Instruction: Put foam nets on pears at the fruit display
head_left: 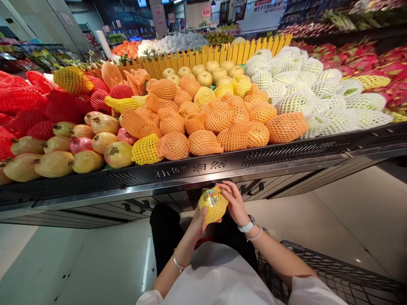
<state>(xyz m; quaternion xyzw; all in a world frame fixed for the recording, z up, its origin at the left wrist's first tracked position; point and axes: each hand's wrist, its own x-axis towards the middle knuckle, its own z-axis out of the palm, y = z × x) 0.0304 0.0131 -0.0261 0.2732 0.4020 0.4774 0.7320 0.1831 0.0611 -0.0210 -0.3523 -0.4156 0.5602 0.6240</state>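
A round fruit in a yellow foam net sleeve (218, 211) is held in front of my body, below the edge of the display. A shiny holographic sticker (210, 197) shows on its upper left side. My left hand (199, 221) wraps round the fruit from below and the left, its thumb on the near side. On the upper right, the fingers of my right hand (235, 204) bend over and grip the net's edge. The net hides the fruit itself, so its kind cannot be made out.
Ahead, a black display rim (190, 167) borders orange-netted fruit (203, 142), bare pomegranates (87, 162), white-netted fruit (294, 99) and yellow-brown pears (204, 79). Dragon fruit (394, 63) lies at the far right. A shopping cart (330, 275) stands by my right side.
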